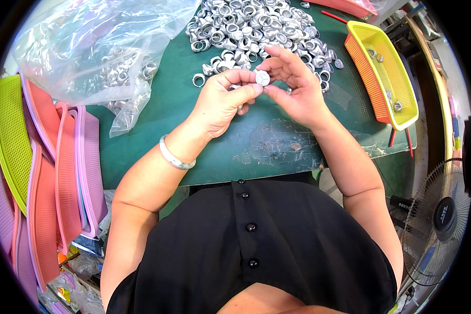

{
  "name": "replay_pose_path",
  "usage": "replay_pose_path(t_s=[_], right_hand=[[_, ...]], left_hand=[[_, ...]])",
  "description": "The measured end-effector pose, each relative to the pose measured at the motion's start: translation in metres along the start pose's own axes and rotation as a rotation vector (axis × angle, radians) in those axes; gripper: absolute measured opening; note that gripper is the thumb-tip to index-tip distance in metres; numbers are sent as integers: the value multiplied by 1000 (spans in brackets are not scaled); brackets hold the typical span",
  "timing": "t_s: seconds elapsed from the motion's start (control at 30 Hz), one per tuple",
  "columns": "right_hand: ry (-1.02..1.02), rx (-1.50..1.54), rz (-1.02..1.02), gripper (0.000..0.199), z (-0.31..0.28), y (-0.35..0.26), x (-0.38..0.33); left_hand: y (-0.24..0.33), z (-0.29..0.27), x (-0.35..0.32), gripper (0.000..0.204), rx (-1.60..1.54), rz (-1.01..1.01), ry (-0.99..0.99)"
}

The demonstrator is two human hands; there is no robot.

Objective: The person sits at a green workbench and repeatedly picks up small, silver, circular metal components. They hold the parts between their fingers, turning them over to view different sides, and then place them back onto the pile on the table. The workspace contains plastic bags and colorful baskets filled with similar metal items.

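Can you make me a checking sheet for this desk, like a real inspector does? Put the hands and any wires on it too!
Surface: green table, scuffed near the front edge.
Job's things: big pile of silver rings; a few more in the yellow basket at right.
Clutter: clear bag at left, rings showing through it.
Grips: left grip pinches a round silver piece; right grip is open beside it, touching or not is hard to tell.
Cables: none I can make out for sure.
Surroundings: colourful baskets bunched at left, fan at right.
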State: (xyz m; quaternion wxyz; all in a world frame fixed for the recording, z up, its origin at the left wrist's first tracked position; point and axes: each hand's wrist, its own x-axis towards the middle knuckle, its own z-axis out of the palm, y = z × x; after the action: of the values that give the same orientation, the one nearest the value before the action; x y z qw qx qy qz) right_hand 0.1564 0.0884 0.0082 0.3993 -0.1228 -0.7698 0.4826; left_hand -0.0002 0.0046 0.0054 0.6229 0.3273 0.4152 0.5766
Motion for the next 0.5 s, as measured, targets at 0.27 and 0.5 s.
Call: replay_pose_path(t_s=[0.27,0.5], right_hand=[[14,-11,-36,59,1,1,-1],[59,-91,-71,59,1,6,-1]], left_hand=[[1,1,-1,12,12,-2,3],[2,0,1,16,-48,-37,15]])
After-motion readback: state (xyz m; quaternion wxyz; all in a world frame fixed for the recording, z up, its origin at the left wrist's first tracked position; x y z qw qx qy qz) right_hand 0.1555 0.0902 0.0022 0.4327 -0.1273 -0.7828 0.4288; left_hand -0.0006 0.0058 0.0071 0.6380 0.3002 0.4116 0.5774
